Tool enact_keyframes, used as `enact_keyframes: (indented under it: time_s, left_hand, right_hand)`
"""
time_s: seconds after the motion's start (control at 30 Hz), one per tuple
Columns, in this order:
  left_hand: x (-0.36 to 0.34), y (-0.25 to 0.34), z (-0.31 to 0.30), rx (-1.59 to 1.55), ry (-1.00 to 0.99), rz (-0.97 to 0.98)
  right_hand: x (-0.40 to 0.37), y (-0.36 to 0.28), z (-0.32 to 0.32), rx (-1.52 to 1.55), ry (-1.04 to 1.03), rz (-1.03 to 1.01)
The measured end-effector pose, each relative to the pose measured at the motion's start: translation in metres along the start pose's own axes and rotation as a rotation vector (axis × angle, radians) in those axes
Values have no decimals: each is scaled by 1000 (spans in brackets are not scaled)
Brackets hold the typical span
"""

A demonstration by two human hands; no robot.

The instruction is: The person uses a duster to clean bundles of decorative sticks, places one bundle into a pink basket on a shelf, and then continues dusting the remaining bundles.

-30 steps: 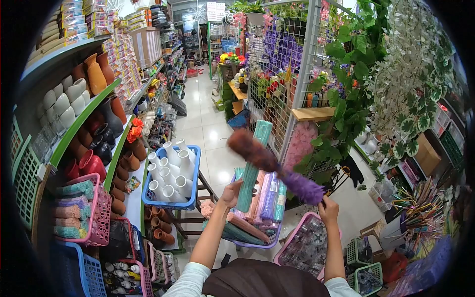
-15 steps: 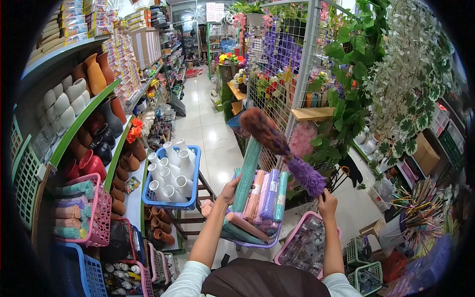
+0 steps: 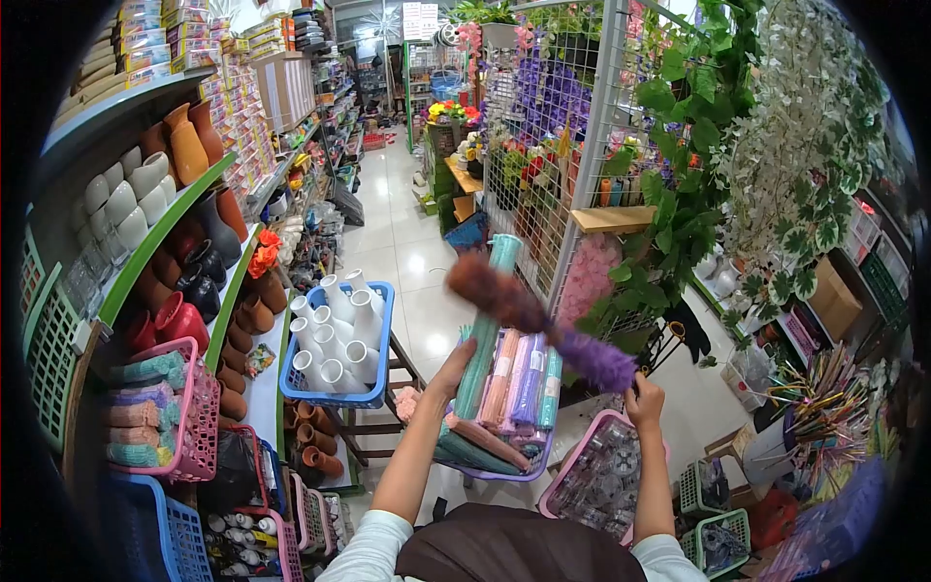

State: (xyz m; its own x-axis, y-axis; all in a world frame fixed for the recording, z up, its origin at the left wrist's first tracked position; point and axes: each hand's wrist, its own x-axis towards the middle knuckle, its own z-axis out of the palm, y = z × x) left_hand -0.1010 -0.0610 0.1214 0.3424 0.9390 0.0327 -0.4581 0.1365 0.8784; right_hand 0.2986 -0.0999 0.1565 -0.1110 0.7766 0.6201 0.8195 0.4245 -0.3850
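Observation:
My left hand [image 3: 454, 371] is wrapped round the lower part of a long green roll [image 3: 490, 315], which stands tilted over a purple basket [image 3: 490, 476] of pink, purple and green rolls. In my right hand [image 3: 643, 400] is the dark handle end of a fluffy duster [image 3: 593, 357], purple near the hand and brown at its blurred far end. The duster's brown end crosses in front of the green roll; whether they touch I cannot tell. A pink basket [image 3: 553, 490] of clear wrapped items lies below my right hand.
A blue basket [image 3: 335, 396] of white vases rests on a stool to the left. Shelves [image 3: 165, 233] of pots and vases line the left side. A white wire grid [image 3: 592, 126] with hanging leaves [image 3: 679, 126] stands to the right. A tiled aisle [image 3: 393, 194] runs ahead.
The duster's brown end has swung down and a little left. The green roll's top has moved up and slightly right, and my left hand has shifted slightly.

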Motion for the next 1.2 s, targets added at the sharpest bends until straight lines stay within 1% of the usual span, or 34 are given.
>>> enact_keyframes:
  time_s: [0.03,0.07,0.13,0.23,0.33,0.37,0.4,0.43,0.47,0.5,0.53,0.57,0.63,0.67,0.7,0.77,0.8,0.87,0.93,0.97,1.0,1.03,1.07,1.1,1.13,1.2]
  left_hand:
    - [-2,5,11,13,-25,72]
    - [-5,10,21,26,-7,110]
    - [-12,28,47,49,30,194]
    - [-15,30,57,-201,85,229]
    - [-20,39,38,-580,-103,150]
    - [-24,41,40,-597,-58,159]
    - [-30,46,52,-542,22,173]
    - [-22,34,31,-590,-119,58]
    - [-17,20,12,-636,-259,-60]
    - [-29,12,24,-25,210,224]
    - [-17,21,29,-349,191,93]
    - [-19,23,32,-318,113,76]
    - [-18,25,36,-268,-13,63]
    - [-17,25,40,-272,3,74]
    - [-17,27,48,-278,20,85]
    - [-19,29,53,-300,50,121]
    - [-15,22,38,-381,-36,107]
    - [1,-10,-25,-542,-207,83]
    - [-40,52,47,-388,237,-25]
    - [-38,51,50,-324,283,24]
    - [-38,51,50,-258,328,70]
    - [-29,39,31,-201,239,28]
    - [-15,16,-5,-143,148,-15]
    - [-10,-1,-24,-84,56,-62]
    - [-18,-7,12,-40,330,189]
    - [-22,25,41,-108,237,-45]
  right_hand:
    - [6,-7,2,15,35,57]
    - [10,-12,2,30,70,114]
    - [12,-19,-2,40,21,45]
    - [0,-15,-1,21,-110,-103]
    - [-26,-7,4,97,-238,-249]
    - [-32,-5,4,79,-241,-245]
    - [-36,-5,5,63,-245,-242]
    - [-37,-5,6,47,-250,-238]
    - [-35,-6,7,48,-203,-170]
    - [-31,-8,10,49,-156,-99]
    - [-26,-11,12,47,-107,-26]
    - [-20,-13,15,7,-72,40]
    - [-7,-22,15,35,-1,102]
    - [-3,-25,15,51,34,131]
    - [-3,-26,14,29,25,107]
    - [-9,-27,11,47,-13,-8]
    - [-13,-27,9,56,-32,-68]
    - [-27,-24,7,72,-128,-150]
    - [-43,-10,7,59,-225,-256]
    - [-49,-3,12,68,-203,-296]
    - [-50,1,15,55,-179,-284]
    - [-50,2,16,41,-154,-270]
    - [-51,2,17,27,-128,-254]
    - [-49,-1,20,24,-81,-207]
    - [-40,-7,24,19,-35,-160]
    - [-24,-19,29,8,26,-47]
